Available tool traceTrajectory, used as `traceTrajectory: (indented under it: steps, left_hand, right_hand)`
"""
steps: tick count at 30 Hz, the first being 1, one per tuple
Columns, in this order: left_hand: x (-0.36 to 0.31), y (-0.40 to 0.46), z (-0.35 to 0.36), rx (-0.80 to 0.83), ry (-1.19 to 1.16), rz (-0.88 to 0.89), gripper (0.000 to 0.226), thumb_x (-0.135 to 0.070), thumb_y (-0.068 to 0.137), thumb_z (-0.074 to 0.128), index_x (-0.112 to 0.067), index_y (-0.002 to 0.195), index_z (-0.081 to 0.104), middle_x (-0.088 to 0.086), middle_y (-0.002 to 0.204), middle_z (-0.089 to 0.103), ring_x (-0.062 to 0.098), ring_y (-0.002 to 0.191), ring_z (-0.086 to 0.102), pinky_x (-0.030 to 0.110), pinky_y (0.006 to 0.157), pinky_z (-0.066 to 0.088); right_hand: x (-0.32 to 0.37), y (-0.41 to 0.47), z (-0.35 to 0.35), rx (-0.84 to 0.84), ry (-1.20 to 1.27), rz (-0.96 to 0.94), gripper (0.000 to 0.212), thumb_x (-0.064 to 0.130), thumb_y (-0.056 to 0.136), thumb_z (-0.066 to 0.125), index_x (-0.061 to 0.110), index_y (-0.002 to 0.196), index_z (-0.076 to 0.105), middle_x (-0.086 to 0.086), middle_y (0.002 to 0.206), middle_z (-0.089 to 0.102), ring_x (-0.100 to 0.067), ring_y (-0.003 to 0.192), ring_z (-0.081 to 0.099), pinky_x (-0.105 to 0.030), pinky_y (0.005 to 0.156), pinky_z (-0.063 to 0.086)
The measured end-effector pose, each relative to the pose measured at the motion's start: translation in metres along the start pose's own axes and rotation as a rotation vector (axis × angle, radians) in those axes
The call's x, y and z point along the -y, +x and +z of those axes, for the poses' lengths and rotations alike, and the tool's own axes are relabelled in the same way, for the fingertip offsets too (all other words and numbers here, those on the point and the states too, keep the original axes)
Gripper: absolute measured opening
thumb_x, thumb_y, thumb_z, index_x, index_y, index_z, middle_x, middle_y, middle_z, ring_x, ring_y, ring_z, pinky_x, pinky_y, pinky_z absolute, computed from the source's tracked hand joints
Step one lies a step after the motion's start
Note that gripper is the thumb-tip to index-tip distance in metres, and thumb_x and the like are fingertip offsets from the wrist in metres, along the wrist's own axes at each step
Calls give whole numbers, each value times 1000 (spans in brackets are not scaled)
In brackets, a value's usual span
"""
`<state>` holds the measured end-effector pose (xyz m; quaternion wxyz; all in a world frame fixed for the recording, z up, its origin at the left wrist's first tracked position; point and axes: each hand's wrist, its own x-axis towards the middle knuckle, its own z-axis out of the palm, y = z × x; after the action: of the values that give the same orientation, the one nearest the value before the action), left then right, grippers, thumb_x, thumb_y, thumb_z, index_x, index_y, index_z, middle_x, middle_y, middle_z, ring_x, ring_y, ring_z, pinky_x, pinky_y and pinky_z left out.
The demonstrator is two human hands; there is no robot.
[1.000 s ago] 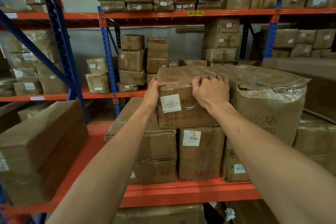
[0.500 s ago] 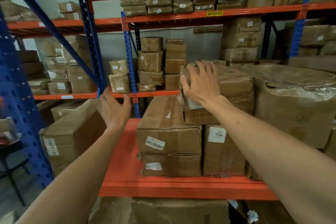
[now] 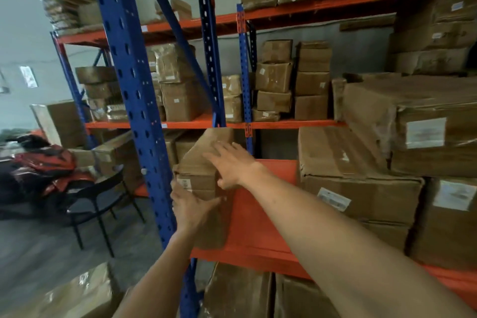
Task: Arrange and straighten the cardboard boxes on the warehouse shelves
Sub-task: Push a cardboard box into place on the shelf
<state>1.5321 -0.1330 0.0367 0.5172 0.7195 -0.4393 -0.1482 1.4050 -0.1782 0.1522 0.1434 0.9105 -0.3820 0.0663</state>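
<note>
A long brown cardboard box (image 3: 204,162) with a small barcode label stands at the left end of the orange shelf (image 3: 260,204), right beside the blue upright. My left hand (image 3: 189,205) presses against its near front face, fingers wrapped at the lower left corner. My right hand (image 3: 233,165) lies flat on the box's top right edge, fingers spread. Further right, a stack of larger labelled boxes (image 3: 356,181) fills the same shelf.
A blue perforated upright (image 3: 134,100) stands just left of the box. Bare orange shelf lies between the box and the right stack. More boxes sit on the back rack (image 3: 294,80) and below the shelf (image 3: 240,292). A black chair (image 3: 95,201) stands on the floor at left.
My view has swung left. My right hand left the upper box on the right stack and came down on the left box. My left hand moved onto that box's front.
</note>
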Motion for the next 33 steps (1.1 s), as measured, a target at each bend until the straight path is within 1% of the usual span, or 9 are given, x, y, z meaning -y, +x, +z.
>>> traceTrajectory:
  steps: [7,9,12,15,18,23,27,29,33]
  left_hand:
    - [1,7,31,63,199,368,138,-45,50,91,-1,152,8,24,144,33,42,135,31,57,112,30]
    - [4,10,40,158,261,527,132,-43,51,90,-4,152,14,20,144,36,38,134,34,53,114,29]
    - [13,13,53,328,342,685,132,-43,56,91,-3,155,12,20,153,31,36,141,30,48,119,22]
    - [29,21,67,499,516,817,134,-53,63,87,-7,158,4,15,161,18,32,149,18,46,124,13]
    - [48,33,67,534,646,927,125,-77,67,69,-11,158,15,10,161,23,29,149,19,43,125,-1]
    - [57,56,57,472,610,706,104,-98,73,26,-28,151,33,6,157,27,30,149,20,55,119,-8]
    - [67,81,48,612,366,206,147,-93,39,75,-35,157,10,6,158,23,35,145,29,53,115,34]
    - [68,82,50,696,281,180,158,-76,35,90,-32,159,2,-3,146,43,28,135,45,36,102,47]
    - [61,68,68,706,292,236,151,-59,45,94,-31,160,0,-9,125,51,18,119,51,30,94,46]
  right_hand:
    - [-5,17,0,327,-39,85,126,15,72,85,38,156,-7,-3,162,-25,-32,150,-3,-63,112,24]
    - [-24,-1,1,372,-34,129,128,17,61,91,29,154,5,-3,162,-19,-35,146,20,-56,104,39]
    - [-39,-45,31,217,-106,170,116,34,50,93,15,140,22,-4,145,20,-34,111,59,-48,86,50]
    - [-44,-88,92,165,-89,289,124,48,54,89,11,146,14,-9,152,16,-33,123,51,-53,107,36]
    - [-49,-115,143,164,-36,374,126,55,55,86,10,148,12,-15,161,5,-30,130,48,-40,118,17]
    - [-42,-117,169,198,-179,427,127,62,60,80,1,148,12,-23,161,5,-34,141,35,-42,114,-19]
    - [-47,-115,165,220,-304,412,116,61,64,80,-4,141,21,-29,154,23,-40,141,33,-48,109,-26]
    - [-52,-117,160,223,-360,368,109,62,67,78,-4,136,25,-31,147,35,-38,138,39,-47,113,-18]
    - [-62,-120,146,237,-408,314,87,57,75,74,0,128,33,-22,121,61,-32,121,55,-42,120,5]
